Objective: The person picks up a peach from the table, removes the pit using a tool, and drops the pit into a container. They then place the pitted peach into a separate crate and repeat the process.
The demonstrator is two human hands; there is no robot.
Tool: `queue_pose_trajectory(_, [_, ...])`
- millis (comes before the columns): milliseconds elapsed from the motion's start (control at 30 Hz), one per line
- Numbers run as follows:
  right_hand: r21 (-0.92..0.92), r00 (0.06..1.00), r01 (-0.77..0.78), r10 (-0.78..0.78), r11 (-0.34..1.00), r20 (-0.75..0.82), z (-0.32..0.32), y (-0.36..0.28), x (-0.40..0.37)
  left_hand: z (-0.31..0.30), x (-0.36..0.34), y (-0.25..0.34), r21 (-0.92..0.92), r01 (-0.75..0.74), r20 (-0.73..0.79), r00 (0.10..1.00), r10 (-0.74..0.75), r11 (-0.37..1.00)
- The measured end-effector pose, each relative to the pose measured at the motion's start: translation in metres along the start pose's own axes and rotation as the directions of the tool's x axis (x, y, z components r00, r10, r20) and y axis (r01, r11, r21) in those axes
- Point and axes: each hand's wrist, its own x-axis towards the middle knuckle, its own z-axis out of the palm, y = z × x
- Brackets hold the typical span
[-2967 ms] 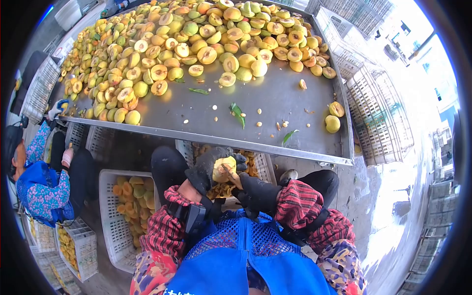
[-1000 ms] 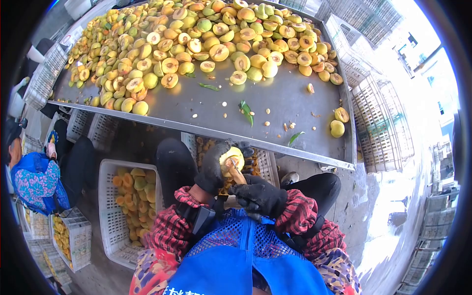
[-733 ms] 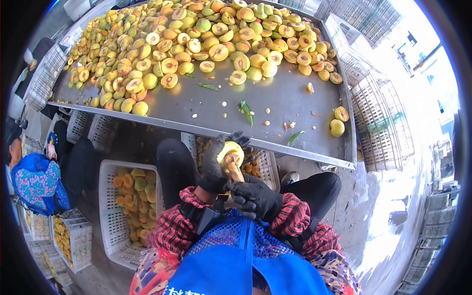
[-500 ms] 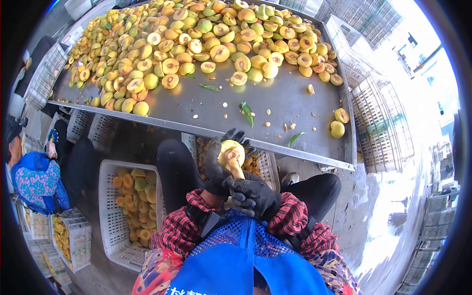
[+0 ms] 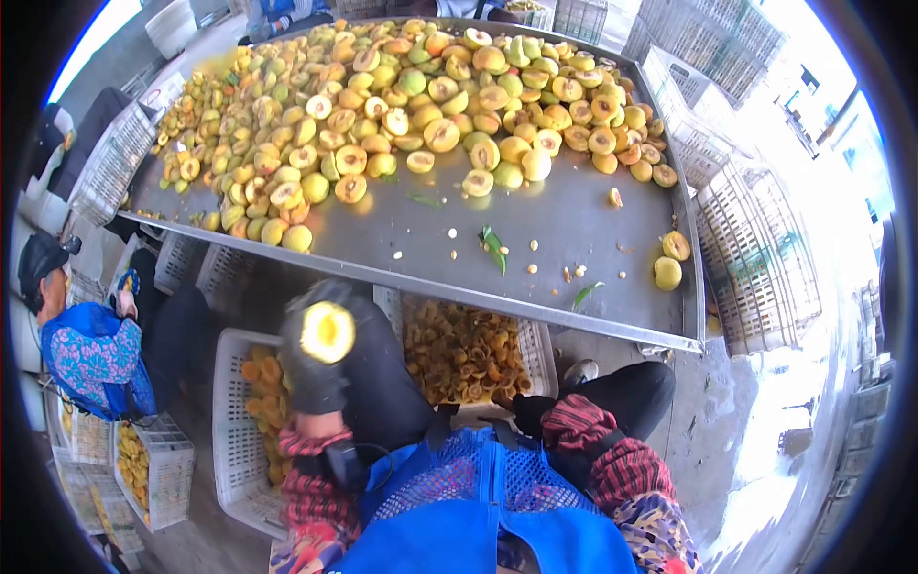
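Note:
My left hand (image 5: pixel 317 368), in a dark glove, is closed around a peach half (image 5: pixel 327 332) whose yellow cut face is turned up. It hangs over the inner edge of a white crate (image 5: pixel 232 459) of peach halves (image 5: pixel 265 397), beside my left knee. Motion blurs this hand. My right hand (image 5: pixel 524 409) is low between my knees, dark against dark clothing, at the near edge of a second crate (image 5: pixel 543 359). Its fingers and anything in them cannot be made out. That crate holds brownish-orange fruit scraps (image 5: pixel 464 354).
A metal table (image 5: pixel 421 230) stands ahead, heaped with halved peaches (image 5: pixel 382 105); loose kernels and leaves (image 5: pixel 493 251) lie nearer its front rim. Stacked white crates (image 5: pixel 760 253) stand at the right. A co-worker in a blue apron (image 5: pixel 96 354) sits at the left near another crate (image 5: pixel 158 469).
My hands have parted. The left has swung left with the peach half toward the left crate; the right has dropped lower. The wooden-handled tool seen in the fruit earlier no longer shows clearly.

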Motion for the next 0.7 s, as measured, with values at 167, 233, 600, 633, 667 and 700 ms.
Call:
queue_pose_trajectory(167, [0.07,1.0,0.008,-0.007,0.998,-0.016,0.02,0.018,0.006,-0.105,-0.003,0.055,0.727,0.27,-0.377,0.925,0.039,0.632])
queue_pose_trajectory(233, [0.145,0.998,0.038,-0.031,0.989,-0.055,0.02,0.018,0.006,-0.097,0.009,0.055,0.92,0.269,-0.331,0.923,0.198,0.283])
queue_pose_trajectory(600, [0.576,0.984,0.166,-0.1,0.801,-0.145,-0.035,-0.005,-0.033,0.133,0.195,-0.107,0.913,-0.407,0.406,0.913,-0.02,-0.012])
queue_pose_trajectory(633, [0.55,0.966,0.24,-0.142,0.8,-0.215,-0.022,0.002,-0.029,0.126,0.221,-0.143,0.847,-0.523,0.525,0.851,0.006,-0.095])
queue_pose_trajectory(667, [0.518,0.942,0.311,-0.184,0.796,-0.282,-0.012,0.01,-0.027,0.131,0.234,-0.165,0.866,-0.468,0.48,0.877,0.03,-0.175])
queue_pose_trajectory(700, [0.599,0.955,0.292,-0.189,0.745,-0.23,-0.01,0.015,-0.026,0.138,0.242,-0.187,0.877,-0.408,0.434,0.899,0.053,-0.254])
